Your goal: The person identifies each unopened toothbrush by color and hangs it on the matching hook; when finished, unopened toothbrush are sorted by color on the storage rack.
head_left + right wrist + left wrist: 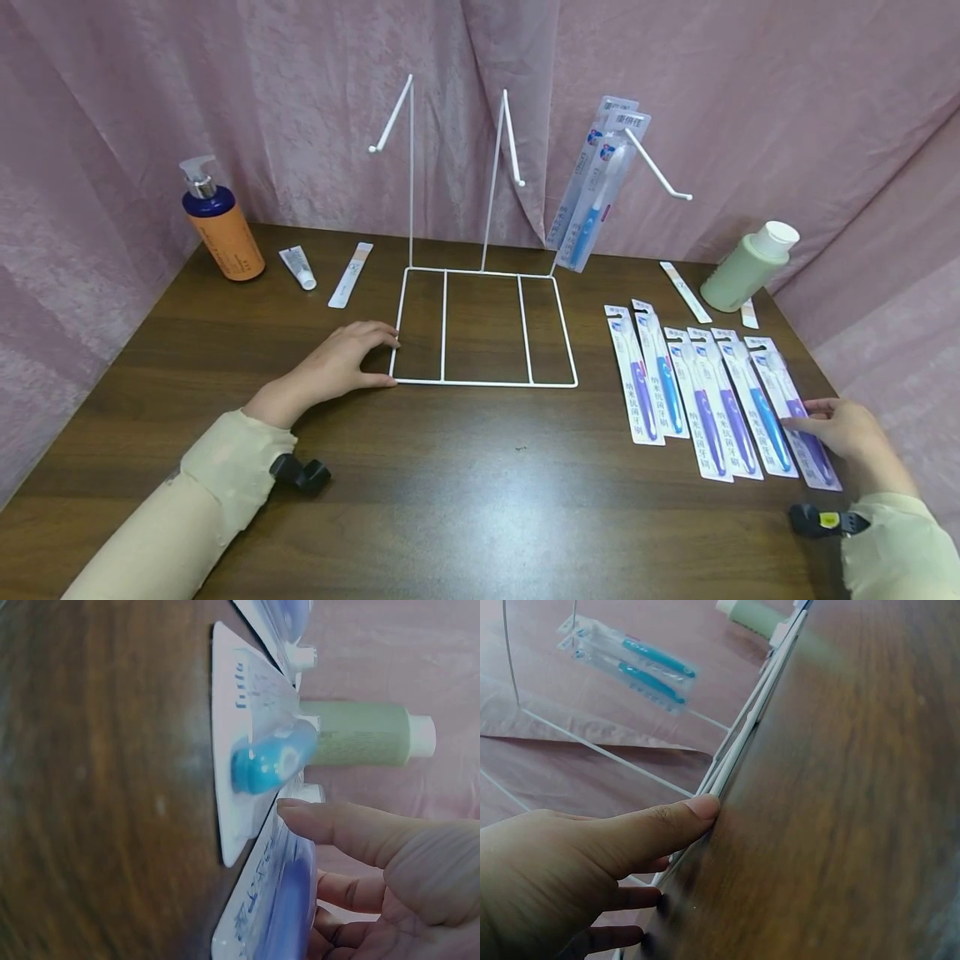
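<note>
While the rightmost toothbrush pack (798,417) lies flat at the row's end, right of the wire rack (483,329), my right hand (843,427) touches it, fingers loosely extended; I should pinch its edge cleanly. My left hand (337,367), fingers straight, steadies the rack's corner.

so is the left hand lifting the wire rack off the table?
No. In the head view the wire rack sits flat on the table, and the left hand only rests against its front left corner.

Even, soft light, head view sharp w/ slight bowing at edges. Faint shadows on dark brown wooden bench (465,500) beside white wire rack (483,383). Wrist views: bench surface blurred up close, bkgd soft, no glare.
</note>
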The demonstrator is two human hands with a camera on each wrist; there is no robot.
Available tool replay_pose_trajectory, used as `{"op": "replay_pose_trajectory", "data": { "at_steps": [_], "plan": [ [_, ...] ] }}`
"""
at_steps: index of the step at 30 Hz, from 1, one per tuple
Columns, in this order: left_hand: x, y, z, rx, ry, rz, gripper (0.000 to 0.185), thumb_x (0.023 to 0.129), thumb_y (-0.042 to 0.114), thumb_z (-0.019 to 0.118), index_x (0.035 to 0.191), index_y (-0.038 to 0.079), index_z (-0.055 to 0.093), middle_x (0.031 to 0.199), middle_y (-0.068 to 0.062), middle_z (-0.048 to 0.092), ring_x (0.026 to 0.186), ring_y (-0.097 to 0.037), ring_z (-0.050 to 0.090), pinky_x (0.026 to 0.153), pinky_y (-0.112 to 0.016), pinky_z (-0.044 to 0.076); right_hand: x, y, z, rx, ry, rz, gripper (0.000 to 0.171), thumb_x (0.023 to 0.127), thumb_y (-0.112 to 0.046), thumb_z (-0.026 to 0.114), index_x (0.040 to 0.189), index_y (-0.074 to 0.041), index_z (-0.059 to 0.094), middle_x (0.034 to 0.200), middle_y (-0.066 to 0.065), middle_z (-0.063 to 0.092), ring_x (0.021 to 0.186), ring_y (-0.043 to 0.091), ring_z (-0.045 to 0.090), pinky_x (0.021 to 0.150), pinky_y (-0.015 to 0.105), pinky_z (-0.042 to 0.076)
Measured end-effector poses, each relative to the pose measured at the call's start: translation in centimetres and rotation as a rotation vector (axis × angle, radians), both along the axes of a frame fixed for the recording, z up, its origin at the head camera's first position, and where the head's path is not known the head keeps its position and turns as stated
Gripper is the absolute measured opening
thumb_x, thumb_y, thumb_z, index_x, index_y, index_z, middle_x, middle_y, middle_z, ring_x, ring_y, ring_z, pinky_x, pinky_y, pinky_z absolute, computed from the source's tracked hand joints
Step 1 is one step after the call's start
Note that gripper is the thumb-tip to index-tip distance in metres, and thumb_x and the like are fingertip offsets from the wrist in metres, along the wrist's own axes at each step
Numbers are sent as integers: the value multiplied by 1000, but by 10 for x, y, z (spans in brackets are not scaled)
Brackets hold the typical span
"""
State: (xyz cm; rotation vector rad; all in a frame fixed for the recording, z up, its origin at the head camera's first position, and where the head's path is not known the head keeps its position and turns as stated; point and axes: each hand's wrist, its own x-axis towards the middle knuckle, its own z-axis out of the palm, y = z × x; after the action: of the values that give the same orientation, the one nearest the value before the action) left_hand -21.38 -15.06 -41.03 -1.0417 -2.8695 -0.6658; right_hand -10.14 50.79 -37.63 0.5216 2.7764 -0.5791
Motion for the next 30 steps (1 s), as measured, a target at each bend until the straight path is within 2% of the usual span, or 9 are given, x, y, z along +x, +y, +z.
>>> {"op": "replay_pose_trajectory", "data": {
  "at_steps": [5,12,15,20,21,24,27,28,30],
  "plan": [
    [0,0,0,3,11,-5,50,76,32,80,114,4,65,129,-16,59,124,-36,51,104,-56,38,2,-1,-2,-21,43,-5,66,86,-28,68,120,23,44,80,15,66,65,13,57,55,26,45],
    [0,0,0,7,14,-6,50,76,31,80,114,3,65,128,-16,60,124,-36,51,104,-56,38,8,-2,-9,-66,156,-42,58,89,-21,63,123,22,43,90,26,66,64,3,53,54,22,44],
    [0,0,0,4,12,-4,50,76,32,80,114,3,65,128,-16,59,125,-36,50,104,-56,38,10,0,-10,-61,187,-64,57,91,-24,62,123,21,44,89,23,67,64,-1,49,55,20,41],
    [0,0,-1,0,20,-2,49,75,31,81,113,4,65,128,-16,59,124,-36,50,104,-56,38,14,2,-8,7,225,-61,57,93,-31,59,122,17,49,95,30,66,65,-4,43,59,22,33],
    [0,0,-1,0,20,-2,49,75,31,81,113,4,65,128,-16,59,124,-36,50,104,-56,38,15,2,-7,9,236,-65,57,93,-32,59,122,17,49,93,28,67,64,-5,43,59,22,33],
    [0,0,-1,-2,13,2,50,76,32,80,114,4,65,129,-16,59,125,-36,50,104,-56,38,18,0,-5,-62,267,-121,59,92,-31,60,124,17,47,73,0,68,60,-7,45,55,22,40],
    [1,0,0,-4,4,3,50,76,32,80,114,4,65,130,-16,59,126,-36,50,105,-57,37,21,-3,-4,-134,312,-176,57,92,-30,62,120,17,47,65,-31,49,57,-6,49,51,21,46],
    [1,0,0,-7,3,4,50,76,32,80,114,4,65,130,-16,59,126,-36,49,105,-57,37,22,-4,-3,-156,325,-191,53,92,-30,62,117,15,49,64,-35,44,56,-5,50,50,21,47],
    [1,0,0,-8,0,5,50,76,32,80,115,4,64,130,-16,59,126,-36,49,105,-57,37,23,-6,-1,-178,354,-206,34,91,-31,63,107,-1,58,64,-36,44,56,-6,51,49,20,47]
  ]
}}
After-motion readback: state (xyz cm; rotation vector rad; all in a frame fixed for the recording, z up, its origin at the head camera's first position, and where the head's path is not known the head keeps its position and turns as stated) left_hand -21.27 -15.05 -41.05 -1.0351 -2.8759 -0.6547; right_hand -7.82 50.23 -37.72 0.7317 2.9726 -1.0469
